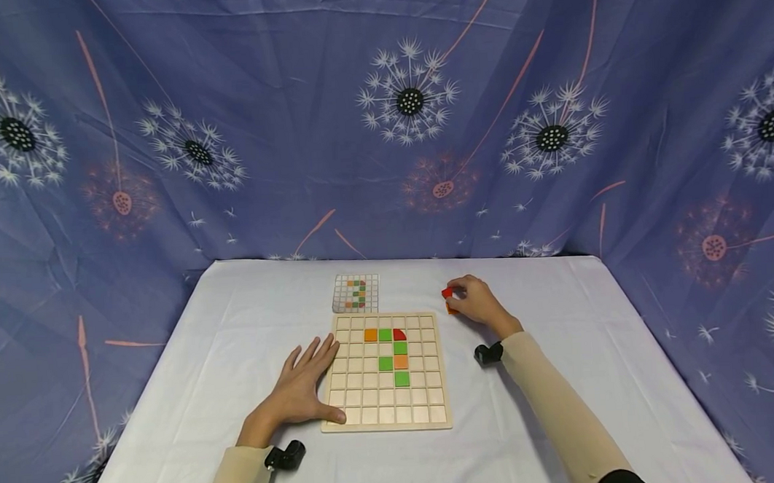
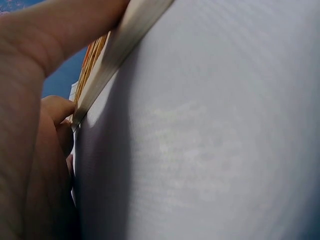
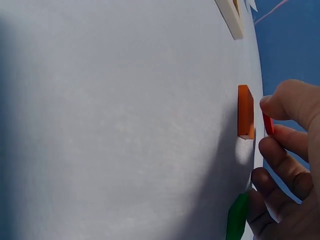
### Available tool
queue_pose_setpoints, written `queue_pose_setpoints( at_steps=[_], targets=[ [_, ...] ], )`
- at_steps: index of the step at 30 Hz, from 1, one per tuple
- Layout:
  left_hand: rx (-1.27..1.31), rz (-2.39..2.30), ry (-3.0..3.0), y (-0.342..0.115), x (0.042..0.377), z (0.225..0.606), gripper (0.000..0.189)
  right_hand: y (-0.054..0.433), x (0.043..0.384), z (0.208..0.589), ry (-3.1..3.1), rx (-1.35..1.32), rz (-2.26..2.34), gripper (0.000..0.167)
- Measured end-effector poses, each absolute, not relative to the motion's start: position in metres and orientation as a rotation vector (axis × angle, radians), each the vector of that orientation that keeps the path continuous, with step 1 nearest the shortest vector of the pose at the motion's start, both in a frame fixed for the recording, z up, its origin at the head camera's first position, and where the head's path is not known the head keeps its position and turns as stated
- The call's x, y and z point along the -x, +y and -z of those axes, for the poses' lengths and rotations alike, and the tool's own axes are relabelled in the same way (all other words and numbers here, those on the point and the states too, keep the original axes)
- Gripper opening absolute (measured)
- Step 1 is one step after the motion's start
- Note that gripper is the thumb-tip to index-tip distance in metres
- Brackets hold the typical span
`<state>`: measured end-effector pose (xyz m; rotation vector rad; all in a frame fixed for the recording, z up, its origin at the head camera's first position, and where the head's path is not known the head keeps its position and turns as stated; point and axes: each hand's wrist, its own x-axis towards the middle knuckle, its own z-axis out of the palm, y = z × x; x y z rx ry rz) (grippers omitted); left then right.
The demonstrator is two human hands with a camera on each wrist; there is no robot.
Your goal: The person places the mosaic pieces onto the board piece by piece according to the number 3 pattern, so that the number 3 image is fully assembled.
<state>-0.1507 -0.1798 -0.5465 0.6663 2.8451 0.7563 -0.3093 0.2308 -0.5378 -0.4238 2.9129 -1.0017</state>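
My left hand (image 1: 299, 388) rests with spread fingers along the left edge of a wooden grid board (image 1: 363, 418), its thumb on the near left corner. In the board's cells lie orange, green and red tiles, the red one (image 1: 399, 334) with a rounded corner. Beyond the board's right side, my right hand (image 1: 478, 304) pinches a small red tile (image 3: 268, 125) between thumb and fingertip. Close by it on the cloth is an orange tile (image 3: 245, 112). A green tile (image 3: 237, 217) shows beside the lower fingers in the right wrist view, mostly hidden from the head view.
Behind the board lies a small pattern card (image 1: 339, 296) with a grid and coloured squares. A white cloth (image 1: 190, 368) covers the table. A blue curtain with dandelion prints (image 1: 302, 129) hangs behind and at the sides.
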Motion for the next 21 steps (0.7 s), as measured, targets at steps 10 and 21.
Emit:
queue_pose_setpoints(
  at_steps=[10, 21],
  targets=[
    [-0.672, -0.753, 2.842, -0.18, 0.151, 0.547, 0.14, 0.227, 0.301, 0.532, 2.907, 0.484, 1.092, 0.044],
    [-0.669, -0.753, 2.842, -0.18, 0.151, 0.548, 0.14, 0.214, 0.282, 0.523, 2.853, 0.58, 1.212, 0.042]
  ],
)
